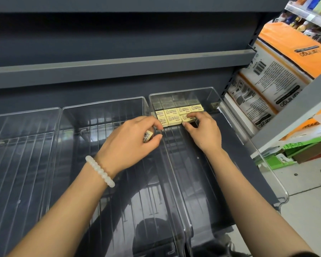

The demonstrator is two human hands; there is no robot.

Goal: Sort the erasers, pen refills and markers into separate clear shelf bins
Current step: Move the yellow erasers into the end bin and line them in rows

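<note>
Overhead, a grey metal shelf lip (119,69) juts above three clear plastic shelf bins (104,115) side by side; orange-and-white paper packs (278,71) crowd the right. Seven small cream rectangular erasers (172,113) line the rightmost bin's back (seven visible). The right hand (204,130) pinches one; the left hand (130,140), in a white beaded bracelet (100,171), grips another eraser (148,136).

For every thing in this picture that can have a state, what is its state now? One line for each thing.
Right bin: partly filled, cream erasers in two rows at its far end.
Middle bin: no items visible inside.
Left bin: no items visible inside.
Left hand: holds one eraser above the wall between the middle and right bins.
Right hand: fingers pinch an eraser in the near row.
Upper shelf: nothing visible on it.
</note>
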